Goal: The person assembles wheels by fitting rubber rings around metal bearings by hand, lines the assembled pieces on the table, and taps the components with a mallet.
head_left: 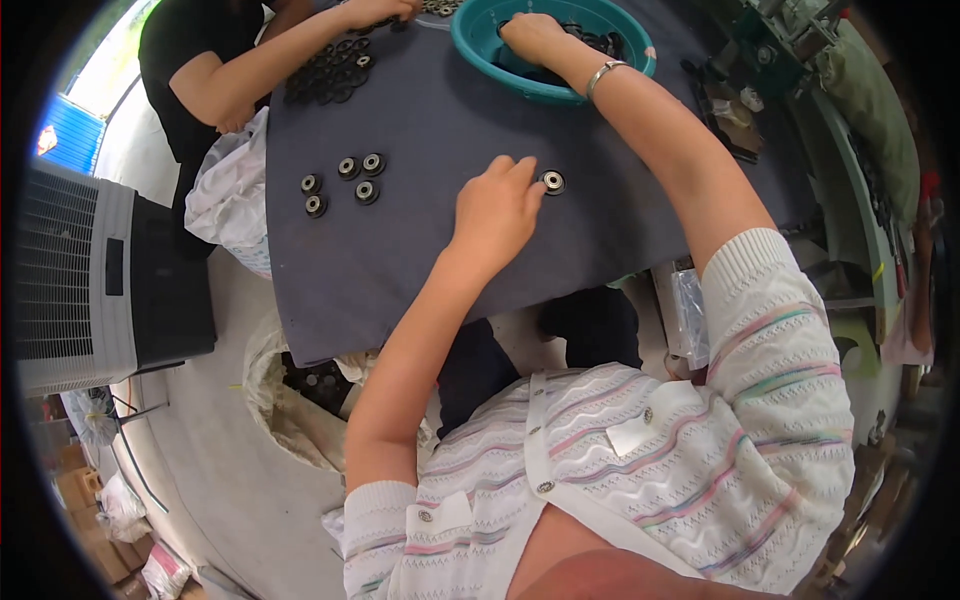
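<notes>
A small black wheel with a silver bearing centre [553, 181] lies face up on the dark grey tabletop. My left hand [498, 212] is beside it, its fingers bent but apart and its thumb side at the wheel's left edge; whether they touch is unclear. My right hand [535, 40] reaches into a teal plastic basin [530, 92] of black round parts [603, 44]. Its fingers are curled closed by the basin's left inner wall, and what they hold is hidden. Left of my left hand sit several more bearing wheels [367, 191], spaced in a loose group.
Across the table's far left corner, another person's arm [270, 75] reaches over many dark wheels [335, 75]. A white sack [232, 195] hangs by the left edge. An open sack [290, 400] stands below on the floor. Green machinery [790, 50] is at far right; an air cooler [70, 270] stands left.
</notes>
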The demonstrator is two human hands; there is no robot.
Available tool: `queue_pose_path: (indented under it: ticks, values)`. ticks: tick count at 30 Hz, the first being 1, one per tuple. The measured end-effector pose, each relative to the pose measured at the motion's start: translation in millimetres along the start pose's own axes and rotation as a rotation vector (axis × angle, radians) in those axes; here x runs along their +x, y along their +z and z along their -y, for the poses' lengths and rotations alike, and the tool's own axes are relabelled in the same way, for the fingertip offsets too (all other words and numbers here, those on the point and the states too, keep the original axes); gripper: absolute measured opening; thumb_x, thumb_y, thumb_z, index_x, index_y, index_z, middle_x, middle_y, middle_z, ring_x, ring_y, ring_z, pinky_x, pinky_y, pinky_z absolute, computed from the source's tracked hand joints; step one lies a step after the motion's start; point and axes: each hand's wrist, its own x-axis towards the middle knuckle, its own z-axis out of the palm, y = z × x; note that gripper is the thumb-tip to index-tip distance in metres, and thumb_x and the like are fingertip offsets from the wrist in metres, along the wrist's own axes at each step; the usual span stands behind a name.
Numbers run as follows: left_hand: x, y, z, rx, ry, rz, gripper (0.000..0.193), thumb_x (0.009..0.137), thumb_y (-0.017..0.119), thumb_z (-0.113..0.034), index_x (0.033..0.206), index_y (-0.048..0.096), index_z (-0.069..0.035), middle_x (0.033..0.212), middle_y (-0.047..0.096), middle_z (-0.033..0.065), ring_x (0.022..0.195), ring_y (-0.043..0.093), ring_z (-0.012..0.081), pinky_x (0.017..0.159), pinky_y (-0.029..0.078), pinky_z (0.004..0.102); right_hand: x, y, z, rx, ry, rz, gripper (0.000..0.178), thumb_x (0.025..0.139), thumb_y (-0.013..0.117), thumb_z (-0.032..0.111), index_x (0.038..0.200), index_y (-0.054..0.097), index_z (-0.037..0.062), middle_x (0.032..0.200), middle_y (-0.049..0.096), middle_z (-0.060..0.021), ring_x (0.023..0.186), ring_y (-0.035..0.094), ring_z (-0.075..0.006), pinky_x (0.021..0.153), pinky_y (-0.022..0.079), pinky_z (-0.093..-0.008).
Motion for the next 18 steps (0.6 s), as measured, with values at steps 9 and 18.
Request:
queue_pose_path:
  ticks: [9,18]
  values:
    - [13.8,24.8,-2.1,0.134,-0.034,0.197,0.018,0.076,0.064,-0.020,0.078,0.060,-0.003,0.081,0.059,0.0152,0.073,0.060,0.0365,0.065,0.048,0.0449,-1.4,-4.6,-6.7,-0.064,-0.137,-0.090,0.017,0.078,0.053,0.005,0.086,0.067,0.0029,0.090,0.066,-0.0176,0.085,0.065,-0.0329,0.072,0.053,-0.0404]
    - [-6.7,7.7,-10.3,-0.227,-0.152,0.143,0.018,0.075,0.060,-0.017,0.075,0.061,0.001,0.073,0.061,0.0195,0.073,0.060,0.0374,0.067,0.047,0.0435,-34.9,-43.9,-8.5,0.135,0.088,-0.281,0.019,0.078,0.057,0.012,0.091,0.063,-0.0002,0.090,0.065,-0.0199,0.084,0.064,-0.0347,0.071,0.052,-0.0434]
